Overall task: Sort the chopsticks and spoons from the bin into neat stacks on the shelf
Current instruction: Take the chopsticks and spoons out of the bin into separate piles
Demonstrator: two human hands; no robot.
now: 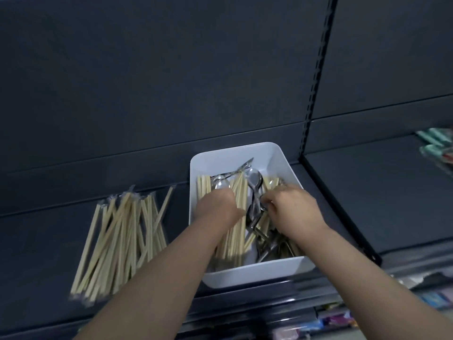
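A: What do the chopsticks look like?

B: Thin, pale wooden chopsticks, each pair in a clear plastic sleeve. One loose pile of wrapped chopsticks [122,241] lies on the dark grey metal shelf [49,241] at about eight o'clock from the bin, fanned out rather than squared, with one pair splayed off toward one o'clock.

A: And the bin?

B: A white rectangular plastic bin [257,271] with rounded corners and smooth glossy walls, standing on the same shelf just right of the pile. Inside, more pale wrapped chopsticks [235,244] fill the left side, a few more show at two o'clock, and shiny steel spoons [255,192] lie tangled down the middle and toward five o'clock, bowls up at twelve.

A: The hands?

B: Both are in the bin. The left hand [217,207] is curled knuckles-up around a bundle of the chopsticks at the bin's nine o'clock side. The right hand [291,207] sits at three o'clock, fingers bent in among the spoon handles; whether it actually grips one I cannot tell.

A: Anything else?

B: A matte dark back panel [171,82], a slotted black upright [316,77] at one o'clock, and blurred teal packets [436,143] on the neighbouring shelf at three o'clock.
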